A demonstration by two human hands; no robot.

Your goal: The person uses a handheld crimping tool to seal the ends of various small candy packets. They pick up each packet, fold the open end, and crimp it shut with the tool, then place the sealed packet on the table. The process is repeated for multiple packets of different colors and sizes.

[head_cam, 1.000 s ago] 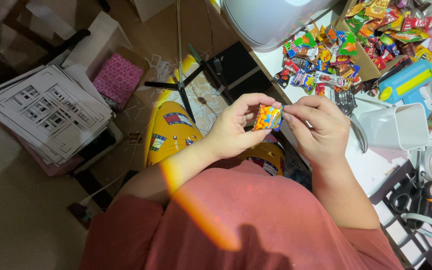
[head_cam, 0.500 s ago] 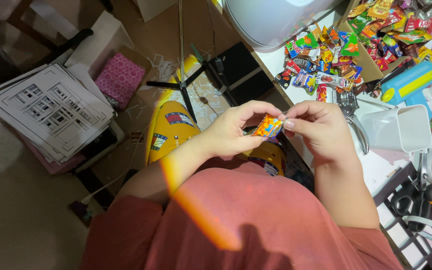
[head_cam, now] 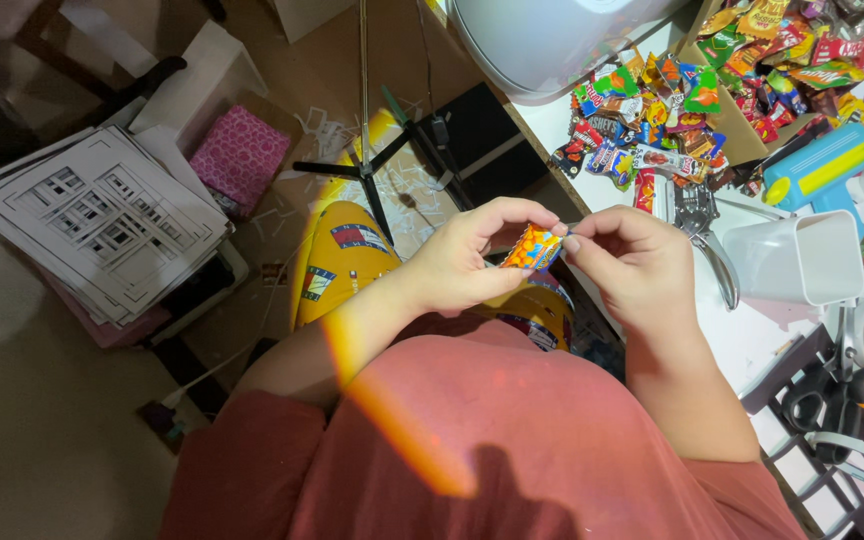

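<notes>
The small orange candy wrapper (head_cam: 533,247) is held in the air between both hands, above the lap and just off the desk (head_cam: 752,335) edge. Left hand (head_cam: 472,260) fingers pinch its left end; right hand (head_cam: 632,265) fingers clamp its right end.
</notes>
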